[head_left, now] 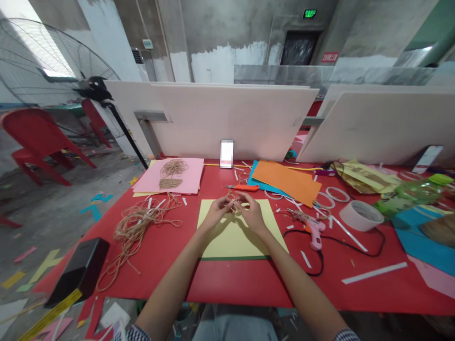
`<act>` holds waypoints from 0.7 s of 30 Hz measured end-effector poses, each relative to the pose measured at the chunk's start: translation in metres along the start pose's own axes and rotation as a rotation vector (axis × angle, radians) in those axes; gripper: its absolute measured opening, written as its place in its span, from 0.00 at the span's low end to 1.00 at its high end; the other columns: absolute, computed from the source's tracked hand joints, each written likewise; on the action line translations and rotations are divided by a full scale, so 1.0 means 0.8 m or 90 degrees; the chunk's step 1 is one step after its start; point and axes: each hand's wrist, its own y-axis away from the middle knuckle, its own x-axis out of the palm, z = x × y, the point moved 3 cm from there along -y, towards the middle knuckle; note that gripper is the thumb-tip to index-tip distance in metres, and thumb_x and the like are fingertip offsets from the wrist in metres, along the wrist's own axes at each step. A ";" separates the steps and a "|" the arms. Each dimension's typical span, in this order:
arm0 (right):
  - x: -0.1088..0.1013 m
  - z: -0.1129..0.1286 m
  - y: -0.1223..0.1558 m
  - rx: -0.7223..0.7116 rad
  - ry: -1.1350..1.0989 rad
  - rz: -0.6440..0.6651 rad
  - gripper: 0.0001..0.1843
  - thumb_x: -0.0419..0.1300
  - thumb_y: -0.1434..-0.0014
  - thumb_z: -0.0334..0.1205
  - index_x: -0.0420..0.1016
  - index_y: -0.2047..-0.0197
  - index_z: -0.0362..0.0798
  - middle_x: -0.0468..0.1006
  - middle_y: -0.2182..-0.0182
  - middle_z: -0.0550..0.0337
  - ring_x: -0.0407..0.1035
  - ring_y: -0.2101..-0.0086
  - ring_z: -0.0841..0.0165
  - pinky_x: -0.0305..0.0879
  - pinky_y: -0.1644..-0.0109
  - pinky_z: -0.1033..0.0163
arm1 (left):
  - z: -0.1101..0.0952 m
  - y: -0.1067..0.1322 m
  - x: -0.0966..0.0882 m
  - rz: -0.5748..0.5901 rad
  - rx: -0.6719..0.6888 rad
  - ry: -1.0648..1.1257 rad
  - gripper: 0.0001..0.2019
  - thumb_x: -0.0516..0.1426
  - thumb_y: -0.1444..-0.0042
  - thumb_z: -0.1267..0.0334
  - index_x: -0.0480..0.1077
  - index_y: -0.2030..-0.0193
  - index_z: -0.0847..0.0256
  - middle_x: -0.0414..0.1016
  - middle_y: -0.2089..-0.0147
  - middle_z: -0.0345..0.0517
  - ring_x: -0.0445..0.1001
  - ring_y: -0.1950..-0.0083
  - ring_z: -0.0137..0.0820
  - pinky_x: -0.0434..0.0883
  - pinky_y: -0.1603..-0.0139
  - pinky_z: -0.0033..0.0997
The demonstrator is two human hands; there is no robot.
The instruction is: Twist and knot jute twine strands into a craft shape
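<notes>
My left hand (219, 209) and my right hand (250, 209) meet above a pale yellow sheet of paper (232, 242). Fingers of both hands are closed in a pinch on a small piece of brown twine (232, 200), mostly covered by the fingertips. Just beyond the hands lies an orange utility knife (249, 188). A loose heap of twine (133, 232) sits to the left. Farther back, a twine coil (174, 167) and a flat woven twine piece (170, 183) rest on pink paper (195, 173).
At right are a pink glue gun (315, 232) with its black cord, a tape roll (360, 215), orange paper (287, 180) and a green bottle (412, 194). A phone (226, 154) leans against the white board (241, 113). A black box (80, 270) stands at the left edge.
</notes>
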 end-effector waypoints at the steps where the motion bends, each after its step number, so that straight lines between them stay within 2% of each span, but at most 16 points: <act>1: -0.001 0.001 -0.001 0.001 -0.002 0.007 0.13 0.61 0.42 0.46 0.78 0.57 0.50 0.81 0.58 0.53 0.74 0.61 0.63 0.70 0.58 0.59 | 0.000 0.000 0.000 -0.005 -0.003 0.002 0.26 0.69 0.60 0.40 0.72 0.69 0.63 0.73 0.72 0.42 0.72 0.72 0.28 0.72 0.66 0.30; 7: -0.005 0.006 -0.001 -0.029 0.030 -0.010 0.08 0.58 0.42 0.45 0.74 0.65 0.50 0.80 0.65 0.54 0.74 0.64 0.62 0.69 0.59 0.58 | -0.001 -0.002 -0.006 -0.051 0.024 0.007 0.26 0.68 0.59 0.40 0.70 0.69 0.62 0.75 0.70 0.41 0.73 0.71 0.28 0.72 0.65 0.30; 11: -0.005 0.003 -0.002 -0.032 0.057 -0.027 0.07 0.57 0.42 0.44 0.72 0.66 0.50 0.79 0.65 0.55 0.72 0.66 0.63 0.68 0.62 0.59 | 0.001 -0.004 -0.011 -0.074 0.040 0.002 0.25 0.67 0.57 0.41 0.69 0.67 0.61 0.77 0.65 0.43 0.75 0.69 0.28 0.72 0.63 0.30; 14: -0.004 -0.007 -0.004 0.043 0.002 0.012 0.11 0.58 0.43 0.49 0.70 0.65 0.51 0.78 0.67 0.56 0.71 0.68 0.65 0.67 0.65 0.61 | 0.004 -0.006 -0.011 -0.055 0.047 -0.011 0.23 0.67 0.54 0.43 0.70 0.66 0.61 0.79 0.62 0.46 0.76 0.65 0.30 0.73 0.58 0.32; 18: 0.000 -0.013 -0.002 0.180 -0.134 0.129 0.18 0.59 0.44 0.56 0.71 0.70 0.49 0.72 0.75 0.60 0.66 0.74 0.70 0.63 0.71 0.65 | 0.004 -0.006 -0.011 -0.053 0.073 -0.077 0.19 0.65 0.50 0.46 0.71 0.66 0.60 0.79 0.61 0.47 0.76 0.58 0.33 0.72 0.52 0.33; 21: -0.001 -0.008 0.003 0.211 -0.175 0.169 0.20 0.63 0.46 0.57 0.71 0.73 0.48 0.69 0.77 0.62 0.62 0.77 0.72 0.61 0.73 0.66 | 0.002 -0.003 -0.006 -0.031 0.061 -0.123 0.19 0.64 0.49 0.45 0.72 0.66 0.60 0.78 0.62 0.47 0.76 0.57 0.35 0.72 0.52 0.34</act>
